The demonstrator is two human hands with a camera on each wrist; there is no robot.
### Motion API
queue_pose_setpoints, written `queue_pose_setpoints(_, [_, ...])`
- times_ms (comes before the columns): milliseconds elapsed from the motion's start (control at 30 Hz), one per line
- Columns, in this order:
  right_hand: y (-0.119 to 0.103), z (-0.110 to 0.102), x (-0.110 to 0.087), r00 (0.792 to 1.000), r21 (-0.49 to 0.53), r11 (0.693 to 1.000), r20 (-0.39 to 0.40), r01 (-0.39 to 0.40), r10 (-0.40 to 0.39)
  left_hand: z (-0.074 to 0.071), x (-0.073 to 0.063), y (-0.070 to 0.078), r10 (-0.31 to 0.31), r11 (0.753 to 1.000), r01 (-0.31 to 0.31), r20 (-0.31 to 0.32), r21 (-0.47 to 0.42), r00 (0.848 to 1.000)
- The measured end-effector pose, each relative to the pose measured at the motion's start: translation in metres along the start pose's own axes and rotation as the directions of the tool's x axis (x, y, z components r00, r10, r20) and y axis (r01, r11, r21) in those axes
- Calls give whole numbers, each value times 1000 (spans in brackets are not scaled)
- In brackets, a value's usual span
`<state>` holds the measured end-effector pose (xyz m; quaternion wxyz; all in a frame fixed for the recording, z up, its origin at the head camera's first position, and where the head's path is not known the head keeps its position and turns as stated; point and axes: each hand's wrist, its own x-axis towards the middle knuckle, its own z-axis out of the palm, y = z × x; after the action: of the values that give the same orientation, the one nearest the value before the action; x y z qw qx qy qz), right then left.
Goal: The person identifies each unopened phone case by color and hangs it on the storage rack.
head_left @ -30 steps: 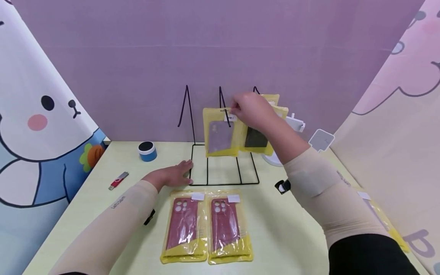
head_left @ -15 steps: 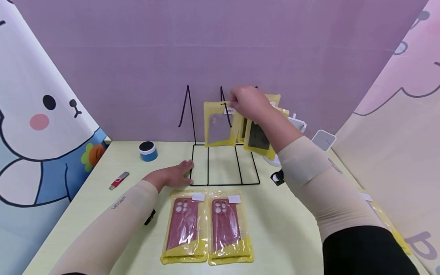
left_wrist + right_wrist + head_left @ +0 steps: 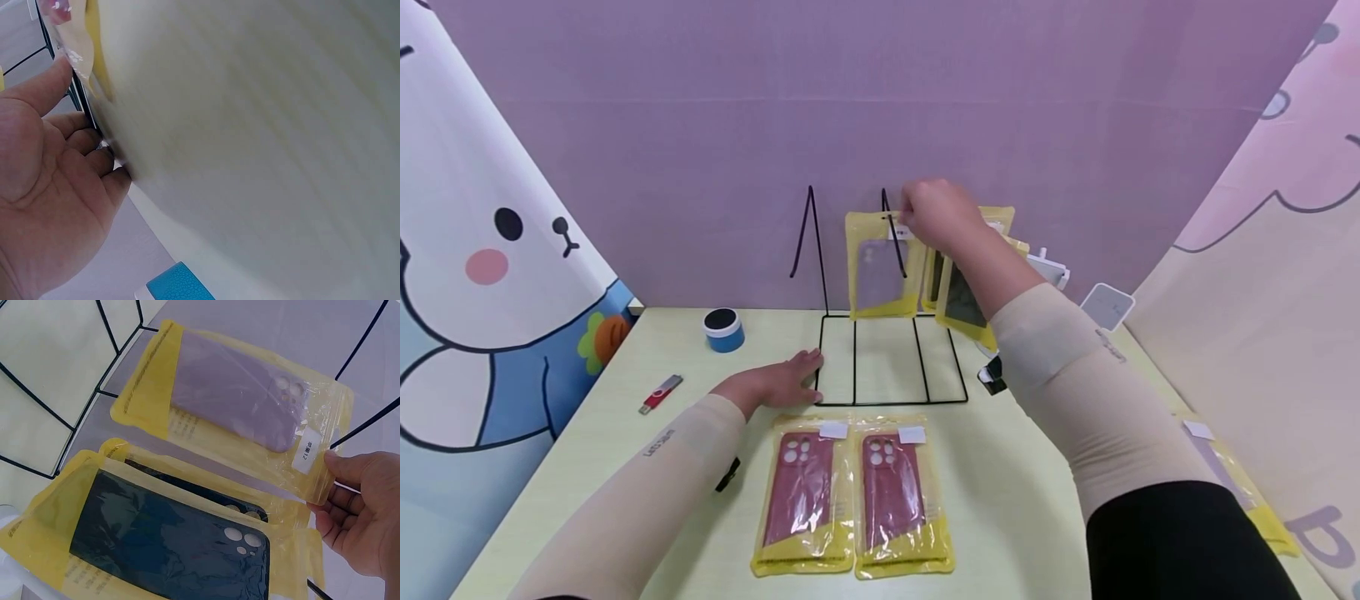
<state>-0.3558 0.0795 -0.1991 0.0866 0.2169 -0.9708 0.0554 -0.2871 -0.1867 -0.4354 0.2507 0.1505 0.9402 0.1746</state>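
My right hand (image 3: 942,215) pinches the top edge of a yellow bagged lilac phone case (image 3: 880,275), whose hole sits around the middle hook of a black wire rack (image 3: 891,403). In the right wrist view, thumb and fingers grip beside the white label of that lilac case (image 3: 234,394). Dark phone cases (image 3: 169,519) in similar bags hang on the right hook, partly hidden by my arm in the head view. My left hand (image 3: 778,383) rests on the base's left side, fingers and thumb apart; the left wrist view shows the fingertips (image 3: 122,178) against the table.
Two bagged dark-pink phone cases (image 3: 891,492) lie side by side before the rack. A blue jar (image 3: 723,331) and a red USB stick (image 3: 660,394) sit left. White stands (image 3: 1107,306) are behind my right arm, with another yellow bag (image 3: 1240,483) at the right edge.
My right hand has risen, lifting the lilac case's bag on the middle hook. The front dark case has swung and tilted. My left hand has stayed on the rack's base.
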Motion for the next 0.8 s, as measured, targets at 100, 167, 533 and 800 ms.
queue_pose_setpoints(100, [0,-1,1,1000,-4,1000,7,-10,10,0,-1,1,0,1000,0,0,0,1000])
queue_pose_setpoints(167, [1,-1,2,1000,-2,1000,10,-16,16,0,-1,2,4,1000,-4,-1,-2,1000])
queue_pose_setpoints(533, [-1,-11,-7,996,56,997,64,-60,56,-1,2,2,18,1000,-18,-4,7,1000])
queue_pose_setpoints(800, [-8,-24,-33,1000,118,993,8,-6,5,-2,5,0,25,999,-25,-5,22,1000])
